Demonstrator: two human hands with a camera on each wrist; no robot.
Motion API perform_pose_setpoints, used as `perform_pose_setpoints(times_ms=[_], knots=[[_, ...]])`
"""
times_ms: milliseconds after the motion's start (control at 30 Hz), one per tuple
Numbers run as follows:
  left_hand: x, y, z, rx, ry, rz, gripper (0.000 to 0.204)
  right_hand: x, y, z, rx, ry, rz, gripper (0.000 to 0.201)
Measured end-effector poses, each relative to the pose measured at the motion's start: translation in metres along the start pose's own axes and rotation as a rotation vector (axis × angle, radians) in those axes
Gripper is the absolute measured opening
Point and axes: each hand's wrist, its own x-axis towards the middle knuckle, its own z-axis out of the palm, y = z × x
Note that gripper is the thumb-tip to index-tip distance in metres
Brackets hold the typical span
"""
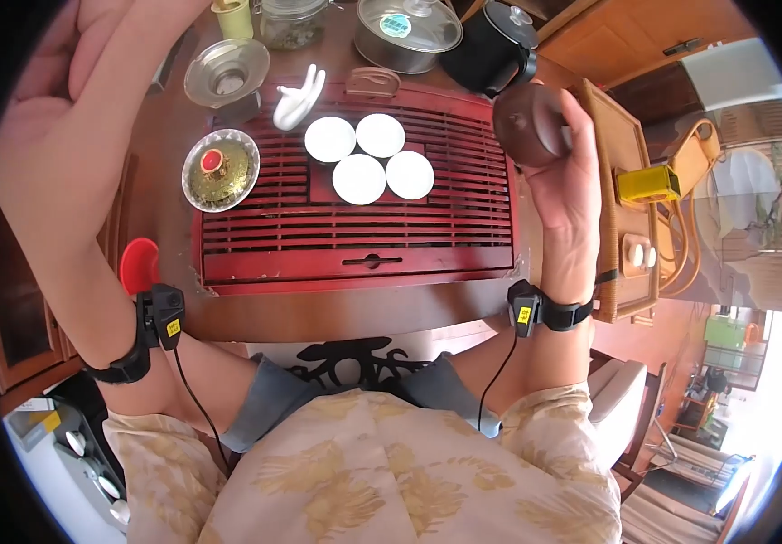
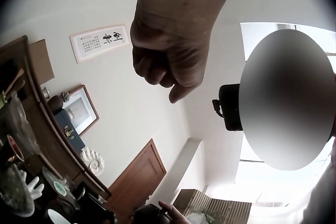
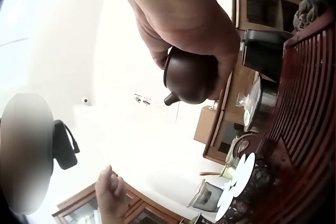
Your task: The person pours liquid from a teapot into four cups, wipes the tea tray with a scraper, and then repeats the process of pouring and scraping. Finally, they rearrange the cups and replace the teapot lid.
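Note:
My right hand (image 1: 572, 186) grips a dark brown clay teapot (image 1: 529, 122), raised over the right end of the slatted red tea tray (image 1: 355, 263). In the right wrist view the teapot (image 3: 190, 77) is tilted, its short spout pointing down and left. My left hand (image 1: 51, 86) is lifted high at the upper left, away from the tray. The left wrist view shows the same hand (image 2: 170, 50) with its fingers curled in and nothing visible in it. Several white cups (image 1: 359, 179) stand clustered on the tray's middle.
A lidded patterned bowl (image 1: 221, 172) sits at the tray's left edge, near a white hand-shaped ornament (image 1: 299, 98). Behind are a grey metallic strainer (image 1: 226, 72), a lidded steel pot (image 1: 409, 36) and a black kettle (image 1: 486, 54). A yellow tin (image 1: 648, 185) stands at the right.

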Motion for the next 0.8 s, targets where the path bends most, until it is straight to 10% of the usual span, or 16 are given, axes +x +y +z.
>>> perform_pose_setpoints(times_ms=[800], knots=[[0.005, 0.045, 0.02, -0.23, 0.078, 0.094, 0.052, 0.003, 0.05, -0.065, -0.386, 0.326, -0.214, 0.071]])
